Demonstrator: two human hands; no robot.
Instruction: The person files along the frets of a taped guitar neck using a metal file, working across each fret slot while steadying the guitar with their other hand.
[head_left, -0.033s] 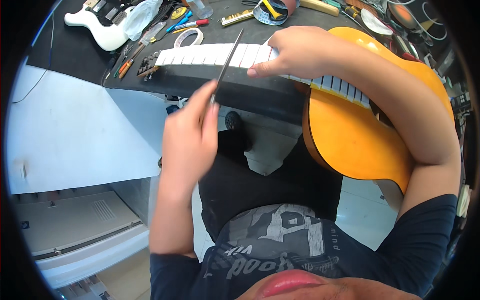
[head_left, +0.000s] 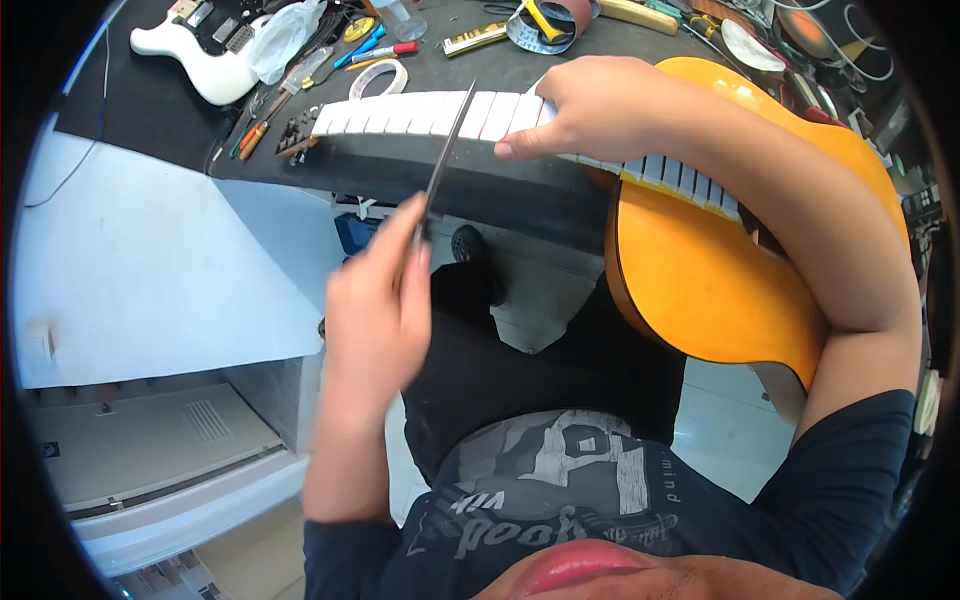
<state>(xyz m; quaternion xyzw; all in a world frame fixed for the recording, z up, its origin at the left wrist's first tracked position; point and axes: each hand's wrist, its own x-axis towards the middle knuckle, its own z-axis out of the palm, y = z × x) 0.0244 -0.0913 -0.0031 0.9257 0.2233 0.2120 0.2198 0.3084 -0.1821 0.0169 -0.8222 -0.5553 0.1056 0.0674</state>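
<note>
My left hand (head_left: 378,305) is closed around a long, thin metal tool (head_left: 448,145), like a file, slanting up over the guitar neck. The neck (head_left: 408,115) is covered in white strips between the frets, its headstock (head_left: 298,132) at the left. My right hand (head_left: 590,115) grips the neck near the body, thumb on its near side, other fingers partly hidden. My right forearm lies over the yellow-orange acoustic guitar body (head_left: 705,290), which has yellow tape beside the bare end of the fretboard.
The dark bench (head_left: 540,215) holds a white electric guitar body (head_left: 205,70), plastic bag (head_left: 285,40), tape roll (head_left: 380,70), markers, screwdrivers and assorted tools. A pale board (head_left: 150,270) stands at the left above a beige cabinet (head_left: 150,440). My legs and foot show below the bench.
My left hand and the thin tool have moved down toward me along the tool's slant, so its tip sits lower. My right hand and the guitar look almost unmoved.
</note>
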